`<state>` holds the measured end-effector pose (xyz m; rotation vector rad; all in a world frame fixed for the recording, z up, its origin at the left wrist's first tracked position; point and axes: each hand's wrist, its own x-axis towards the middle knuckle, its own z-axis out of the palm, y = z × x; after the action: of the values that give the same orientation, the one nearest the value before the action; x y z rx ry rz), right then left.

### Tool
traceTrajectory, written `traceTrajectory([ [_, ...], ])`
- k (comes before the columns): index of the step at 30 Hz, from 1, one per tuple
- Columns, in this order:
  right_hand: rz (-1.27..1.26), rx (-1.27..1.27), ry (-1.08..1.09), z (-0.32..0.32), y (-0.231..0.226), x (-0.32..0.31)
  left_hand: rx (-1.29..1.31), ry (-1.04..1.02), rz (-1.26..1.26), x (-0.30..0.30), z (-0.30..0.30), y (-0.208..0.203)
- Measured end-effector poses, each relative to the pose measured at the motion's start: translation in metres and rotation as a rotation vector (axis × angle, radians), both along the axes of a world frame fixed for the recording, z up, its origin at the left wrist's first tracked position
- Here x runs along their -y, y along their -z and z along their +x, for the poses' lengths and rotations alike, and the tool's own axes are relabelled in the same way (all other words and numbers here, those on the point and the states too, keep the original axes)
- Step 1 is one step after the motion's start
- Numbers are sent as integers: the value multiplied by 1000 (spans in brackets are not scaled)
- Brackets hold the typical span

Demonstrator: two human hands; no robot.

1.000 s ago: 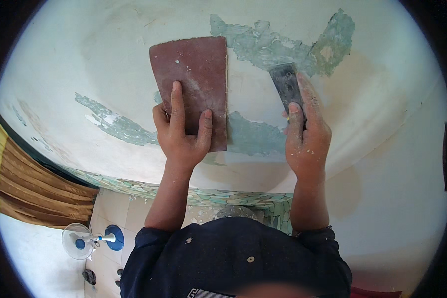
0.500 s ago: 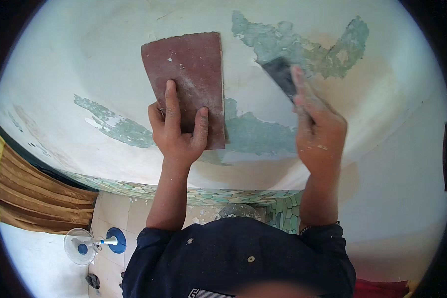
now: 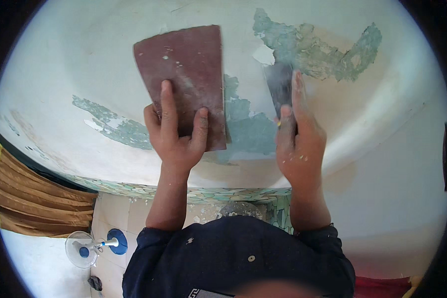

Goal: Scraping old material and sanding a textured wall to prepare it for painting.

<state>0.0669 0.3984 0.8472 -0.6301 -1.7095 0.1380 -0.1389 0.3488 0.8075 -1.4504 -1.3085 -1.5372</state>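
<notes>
A dark red-brown sheet that looks like sandpaper (image 3: 191, 59) is in my left hand (image 3: 173, 131), fingers and thumb spread over its face near the lower end. My right hand (image 3: 303, 134) is closed round a scraper (image 3: 280, 87) with a broad dark blade pointing up the wall. The blade's tip lies against the wall (image 3: 94, 64) at the lower left edge of a grey-green bare patch (image 3: 323, 52). Beside the tip, a white flake of paint (image 3: 264, 54) stands loose. Another grey-green patch (image 3: 253, 131) shows between my hands.
To the left of the sheet is a further peeled patch (image 3: 116, 126). Green stone-pattern tiling (image 3: 208, 195) runs along the wall's foot, with paint chips on the floor below. A brown curtain (image 3: 44, 198) hangs at the left, a fan (image 3: 82, 250) near it.
My right hand has moved left and its scraper has turned more upright. A paint flake has come loose at the patch's edge. The sheet has tilted slightly in my left hand.
</notes>
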Motion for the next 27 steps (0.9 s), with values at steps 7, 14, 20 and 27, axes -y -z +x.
traceTrajectory([
  [7, -61, 37, -81, -16, -7, 6, 31, -7, 6, 0, -14, 2],
  [14, -176, -81, -266, -32, -2, 10, -2, -11, 70, -8, -20, 4],
  [20, -312, -112, -268, -21, -1, 19, -18, -16, 54, -4, -26, 9],
  [27, -302, -89, -206, 3, 5, 14, -29, -17, 86, -7, -28, 10],
])
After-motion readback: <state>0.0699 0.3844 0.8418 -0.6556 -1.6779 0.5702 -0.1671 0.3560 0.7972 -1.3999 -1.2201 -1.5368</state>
